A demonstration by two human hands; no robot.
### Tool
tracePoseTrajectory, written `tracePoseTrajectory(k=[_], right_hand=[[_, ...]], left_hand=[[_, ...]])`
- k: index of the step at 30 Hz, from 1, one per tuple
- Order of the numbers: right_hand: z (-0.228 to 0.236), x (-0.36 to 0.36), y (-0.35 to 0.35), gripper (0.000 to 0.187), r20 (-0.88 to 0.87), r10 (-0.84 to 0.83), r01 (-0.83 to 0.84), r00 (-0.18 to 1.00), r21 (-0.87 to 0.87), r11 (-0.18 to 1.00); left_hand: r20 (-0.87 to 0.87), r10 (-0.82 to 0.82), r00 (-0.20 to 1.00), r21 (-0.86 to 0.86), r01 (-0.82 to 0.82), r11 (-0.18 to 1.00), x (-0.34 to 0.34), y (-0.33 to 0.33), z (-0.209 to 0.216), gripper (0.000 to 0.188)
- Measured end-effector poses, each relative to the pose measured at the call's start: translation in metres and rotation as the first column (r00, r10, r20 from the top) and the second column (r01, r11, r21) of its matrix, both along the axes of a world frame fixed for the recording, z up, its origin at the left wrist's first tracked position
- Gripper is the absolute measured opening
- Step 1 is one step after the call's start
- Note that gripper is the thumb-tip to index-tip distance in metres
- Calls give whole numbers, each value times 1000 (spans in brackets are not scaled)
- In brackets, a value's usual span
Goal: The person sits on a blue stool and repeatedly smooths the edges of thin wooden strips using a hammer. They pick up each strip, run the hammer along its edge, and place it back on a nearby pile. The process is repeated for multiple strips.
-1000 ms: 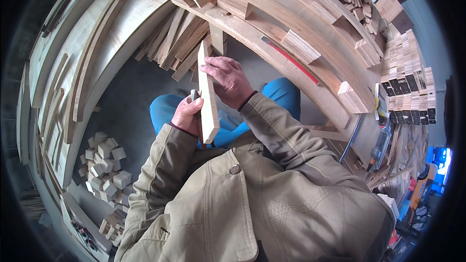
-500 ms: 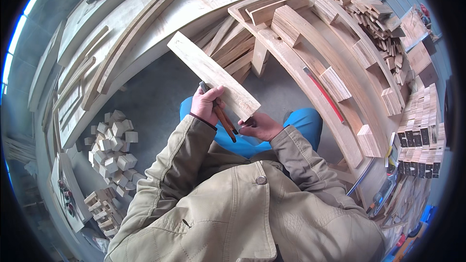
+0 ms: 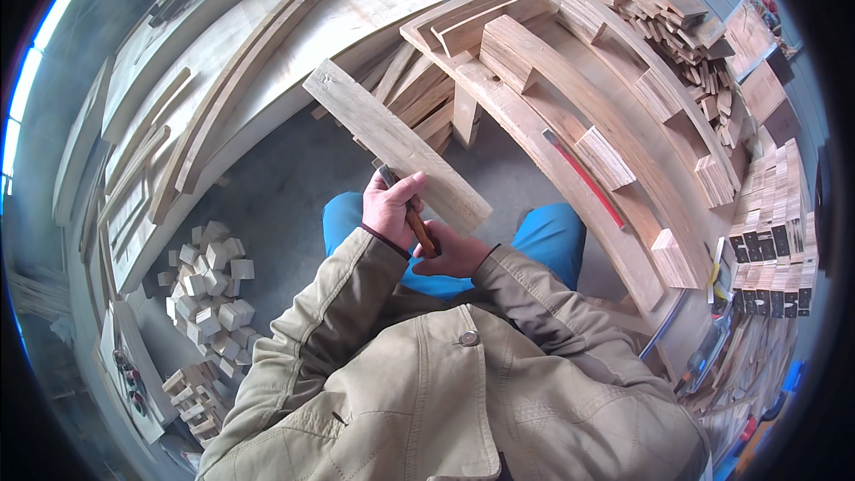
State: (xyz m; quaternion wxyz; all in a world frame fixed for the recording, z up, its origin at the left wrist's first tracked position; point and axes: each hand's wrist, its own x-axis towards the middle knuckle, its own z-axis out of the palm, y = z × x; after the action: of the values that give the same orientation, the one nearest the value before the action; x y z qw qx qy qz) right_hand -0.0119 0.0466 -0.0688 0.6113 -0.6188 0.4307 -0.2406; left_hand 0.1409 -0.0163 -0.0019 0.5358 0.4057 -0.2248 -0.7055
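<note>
At frame centre, left fingers closed around a pale board (image 3: 398, 141) and wooden-handled tool (image 3: 422, 233), right hand (image 3: 460, 255) just below, its grip hidden, curved wooden frame (image 3: 508, 107) upper right, wood blocks (image 3: 216, 256) lower left.

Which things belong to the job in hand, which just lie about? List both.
Likely in use:
pale board, in the left hand
brown-handled tool, same hand

Seemingly lying about:
slim red strip on the curved frame
heaped wooden blocks
long battens
</note>
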Motion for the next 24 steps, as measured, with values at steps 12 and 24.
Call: tracePoseTrajectory(k=[12, 24], right_hand=[[-36, -37, 6, 21, 139, -213, 141, 967, 407, 903], [-44, -77, -9, 15, 187, -669, 398, 720, 679, 617]], left_hand=[[115, 202, 973, -272, -165, 948, 77, -48, 5, 26], [411, 100, 906, -208, -14, 978, 133, -17, -34, 37]])
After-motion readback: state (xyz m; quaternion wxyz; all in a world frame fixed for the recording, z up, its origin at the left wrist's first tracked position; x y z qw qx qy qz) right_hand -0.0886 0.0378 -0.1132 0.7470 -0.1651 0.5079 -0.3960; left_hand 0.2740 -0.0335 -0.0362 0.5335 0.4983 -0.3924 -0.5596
